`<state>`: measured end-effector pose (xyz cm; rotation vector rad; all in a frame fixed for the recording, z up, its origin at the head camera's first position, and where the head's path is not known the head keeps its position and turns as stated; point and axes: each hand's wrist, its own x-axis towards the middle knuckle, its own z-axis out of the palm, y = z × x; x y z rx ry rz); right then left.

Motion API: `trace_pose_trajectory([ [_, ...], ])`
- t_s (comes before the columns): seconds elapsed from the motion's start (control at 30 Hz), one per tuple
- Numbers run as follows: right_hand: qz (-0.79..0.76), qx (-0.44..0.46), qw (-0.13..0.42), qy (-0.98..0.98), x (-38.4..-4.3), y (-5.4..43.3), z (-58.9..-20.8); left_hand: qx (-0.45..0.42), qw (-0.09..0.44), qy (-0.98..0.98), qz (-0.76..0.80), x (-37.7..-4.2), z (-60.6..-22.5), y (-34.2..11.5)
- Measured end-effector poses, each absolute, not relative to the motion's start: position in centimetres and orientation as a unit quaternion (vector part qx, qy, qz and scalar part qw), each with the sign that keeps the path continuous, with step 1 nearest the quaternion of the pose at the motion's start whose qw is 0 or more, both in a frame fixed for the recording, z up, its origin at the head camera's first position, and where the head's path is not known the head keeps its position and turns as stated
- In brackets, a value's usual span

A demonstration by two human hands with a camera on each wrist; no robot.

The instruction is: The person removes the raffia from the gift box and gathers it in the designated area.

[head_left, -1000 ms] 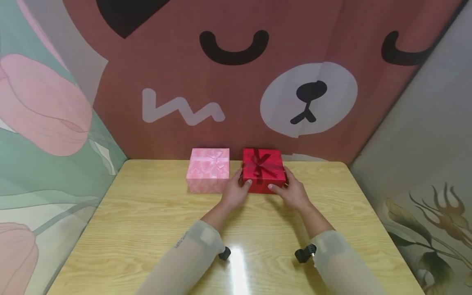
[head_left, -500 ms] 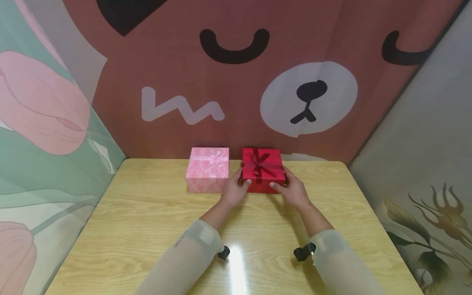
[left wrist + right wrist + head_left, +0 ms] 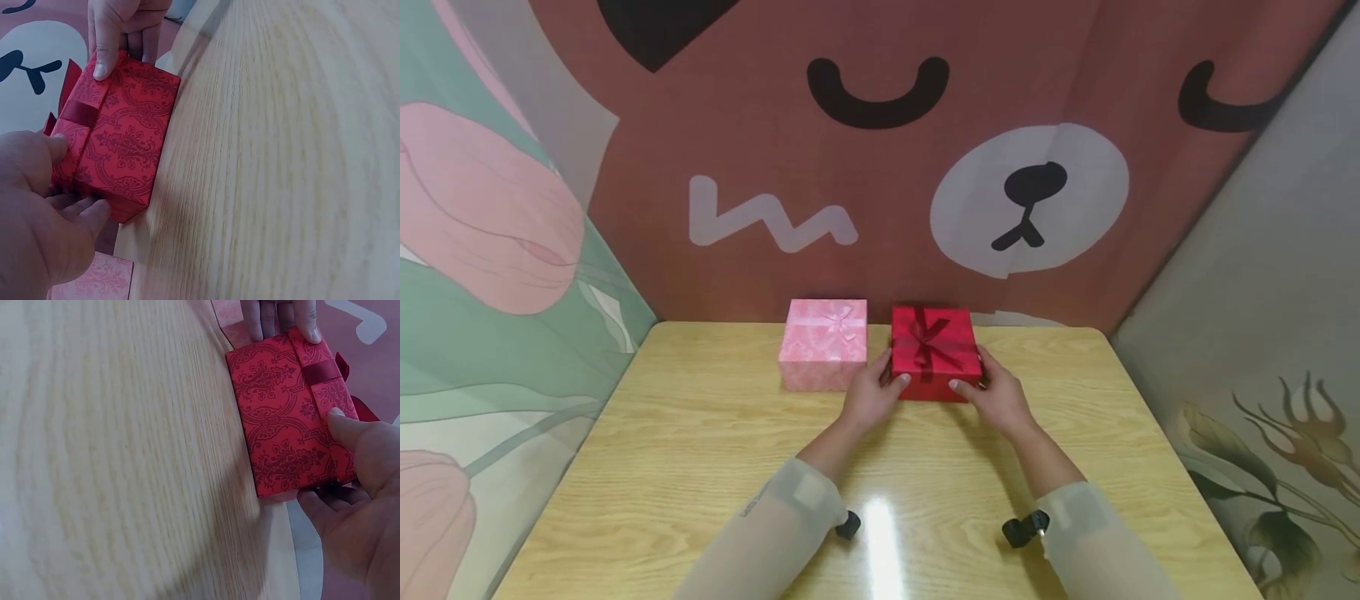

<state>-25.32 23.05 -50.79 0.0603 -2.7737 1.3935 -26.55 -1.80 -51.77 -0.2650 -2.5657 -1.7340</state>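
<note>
Flanking, holding red box (image 3: 938,343): left grip (image 3: 871,396), right grip (image 3: 1000,398).

A pink box (image 3: 820,346) with a bow (image 3: 841,323) on its lid sits near the back edge of a wooden table (image 3: 700,467). Behind is a brown wall (image 3: 760,133) with a cartoon animal face; the left wall (image 3: 572,342) shows pink flowers (image 3: 490,221), the grey right wall (image 3: 1262,283) a leafy plant (image 3: 1232,446).

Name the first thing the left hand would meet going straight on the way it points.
The red box, which the left hand grips; past it, probably the bear wall, though depth there is hard to judge.
</note>
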Motion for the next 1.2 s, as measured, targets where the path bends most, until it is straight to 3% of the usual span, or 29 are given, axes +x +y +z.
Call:
trace_pose_trajectory([
  [0.9, 0.474, 0.02, 0.032, -0.88, -21.9, 22.3, -51.3, -0.114, 0.021, -0.796, -0.594, -23.6, -52.4, -3.2],
  [1.2, 0.471, 0.006, 0.031, -0.882, -20.0, 22.0, -51.4, -0.098, -0.004, -0.801, -0.591, -21.8, -52.3, -3.9],
])
